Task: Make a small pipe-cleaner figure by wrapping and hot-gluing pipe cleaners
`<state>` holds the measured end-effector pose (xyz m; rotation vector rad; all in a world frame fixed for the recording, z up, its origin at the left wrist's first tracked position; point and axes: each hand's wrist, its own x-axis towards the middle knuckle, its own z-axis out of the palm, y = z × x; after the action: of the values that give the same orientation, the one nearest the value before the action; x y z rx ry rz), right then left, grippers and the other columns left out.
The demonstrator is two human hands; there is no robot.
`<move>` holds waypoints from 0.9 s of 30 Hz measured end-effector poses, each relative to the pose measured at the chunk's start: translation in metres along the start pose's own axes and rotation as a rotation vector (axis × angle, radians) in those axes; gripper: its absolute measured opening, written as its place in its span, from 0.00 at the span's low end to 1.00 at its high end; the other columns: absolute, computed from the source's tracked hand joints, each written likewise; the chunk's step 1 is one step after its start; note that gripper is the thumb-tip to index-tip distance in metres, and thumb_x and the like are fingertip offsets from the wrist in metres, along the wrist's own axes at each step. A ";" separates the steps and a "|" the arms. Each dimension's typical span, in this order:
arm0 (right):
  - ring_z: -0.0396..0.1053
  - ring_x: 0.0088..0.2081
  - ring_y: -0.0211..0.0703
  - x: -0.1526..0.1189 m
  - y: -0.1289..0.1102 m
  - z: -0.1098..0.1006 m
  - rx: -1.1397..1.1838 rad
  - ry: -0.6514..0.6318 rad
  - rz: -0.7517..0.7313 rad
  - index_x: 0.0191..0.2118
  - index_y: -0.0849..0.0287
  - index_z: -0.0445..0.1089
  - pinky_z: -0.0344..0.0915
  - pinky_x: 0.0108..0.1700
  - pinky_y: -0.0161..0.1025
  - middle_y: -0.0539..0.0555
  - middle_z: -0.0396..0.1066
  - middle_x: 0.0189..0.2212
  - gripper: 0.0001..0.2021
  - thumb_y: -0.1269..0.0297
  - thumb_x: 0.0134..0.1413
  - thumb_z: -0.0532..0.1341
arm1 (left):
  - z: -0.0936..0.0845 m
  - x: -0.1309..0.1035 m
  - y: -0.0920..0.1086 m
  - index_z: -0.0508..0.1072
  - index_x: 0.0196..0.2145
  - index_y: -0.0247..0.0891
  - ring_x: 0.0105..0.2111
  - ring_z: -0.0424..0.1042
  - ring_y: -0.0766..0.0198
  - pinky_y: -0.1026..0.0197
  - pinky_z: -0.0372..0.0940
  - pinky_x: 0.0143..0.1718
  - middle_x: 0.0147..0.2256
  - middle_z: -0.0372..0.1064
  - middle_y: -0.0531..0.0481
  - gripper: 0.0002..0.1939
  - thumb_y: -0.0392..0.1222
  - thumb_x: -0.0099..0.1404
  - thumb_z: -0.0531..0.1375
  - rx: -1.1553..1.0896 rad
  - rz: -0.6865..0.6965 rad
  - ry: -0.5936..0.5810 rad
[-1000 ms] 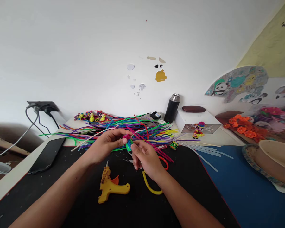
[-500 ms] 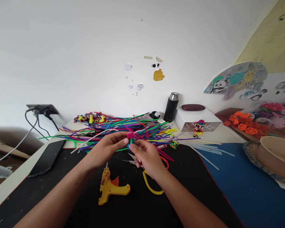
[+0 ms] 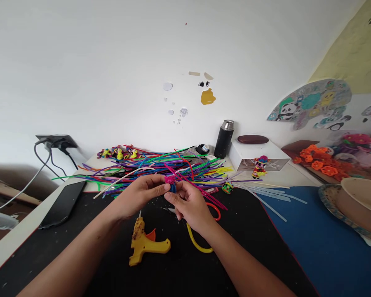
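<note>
A small pink and blue piece [image 3: 170, 180] is pinched between both hands above the black mat [image 3: 123, 280]. My left hand [image 3: 142, 194] grips it from the left with thumb and fingers, and my right hand [image 3: 188, 202] pinches its lower part from the right. The fingers cover much of the piece. Under my right hand lie scissors [image 3: 199, 246] with yellow and red handles, their blades mostly hidden. A yellow glue gun [image 3: 146, 245] rests on the mat below my left hand. Just behind the hands spreads a pile of coloured pipe cleaners [image 3: 151, 163].
A phone [image 3: 63, 204] lies at the left. Behind stand a black bottle [image 3: 224, 139], a white box [image 3: 243, 154] and a small figure [image 3: 260, 167]. A green ornament [image 3: 227, 188] sits beside the pile; a beige bowl [image 3: 363, 198] is at the right.
The piece has turned in my fingers, so the green part seen before is now hidden. My right thumb has shifted slightly left and down, and less of the scissor blades shows.
</note>
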<state>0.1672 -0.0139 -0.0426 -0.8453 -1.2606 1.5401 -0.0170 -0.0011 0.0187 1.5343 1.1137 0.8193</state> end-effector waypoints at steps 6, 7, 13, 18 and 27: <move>0.56 0.14 0.33 0.003 0.000 -0.004 0.036 0.038 0.029 0.40 0.56 0.69 0.53 0.18 0.32 0.39 0.61 0.15 0.27 0.34 0.56 0.68 | -0.010 0.004 -0.011 0.84 0.42 0.39 0.46 0.77 0.49 0.52 0.69 0.53 0.43 0.82 0.44 0.20 0.59 0.64 0.71 -0.049 0.051 0.195; 0.56 0.14 0.33 0.004 -0.001 -0.005 0.047 0.071 0.030 0.39 0.56 0.69 0.52 0.18 0.32 0.39 0.60 0.15 0.28 0.33 0.55 0.68 | -0.011 0.004 -0.011 0.84 0.41 0.39 0.45 0.77 0.50 0.53 0.69 0.52 0.42 0.82 0.44 0.21 0.60 0.64 0.71 -0.032 0.053 0.216; 0.57 0.14 0.34 0.007 -0.005 -0.010 0.090 0.179 -0.016 0.45 0.57 0.71 0.51 0.17 0.32 0.39 0.60 0.16 0.26 0.38 0.56 0.70 | -0.001 0.001 0.000 0.78 0.54 0.41 0.34 0.77 0.56 0.55 0.72 0.40 0.35 0.77 0.49 0.28 0.63 0.67 0.68 -0.005 0.045 0.111; 0.57 0.15 0.34 0.004 -0.007 -0.009 0.050 0.123 -0.038 0.49 0.57 0.72 0.54 0.19 0.32 0.39 0.61 0.16 0.25 0.41 0.59 0.68 | 0.008 0.000 0.001 0.74 0.53 0.42 0.36 0.75 0.56 0.57 0.72 0.37 0.35 0.75 0.49 0.27 0.65 0.68 0.66 -0.039 0.074 0.002; 0.57 0.15 0.35 0.003 0.002 -0.010 -0.052 0.112 -0.074 0.50 0.56 0.75 0.55 0.19 0.34 0.41 0.61 0.18 0.21 0.44 0.63 0.68 | 0.010 -0.001 -0.001 0.74 0.51 0.42 0.38 0.74 0.57 0.58 0.72 0.39 0.40 0.76 0.47 0.24 0.64 0.70 0.65 -0.039 0.071 -0.038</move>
<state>0.1746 -0.0080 -0.0466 -0.8957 -1.2412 1.3883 -0.0085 -0.0058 0.0157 1.5582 1.0158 0.8517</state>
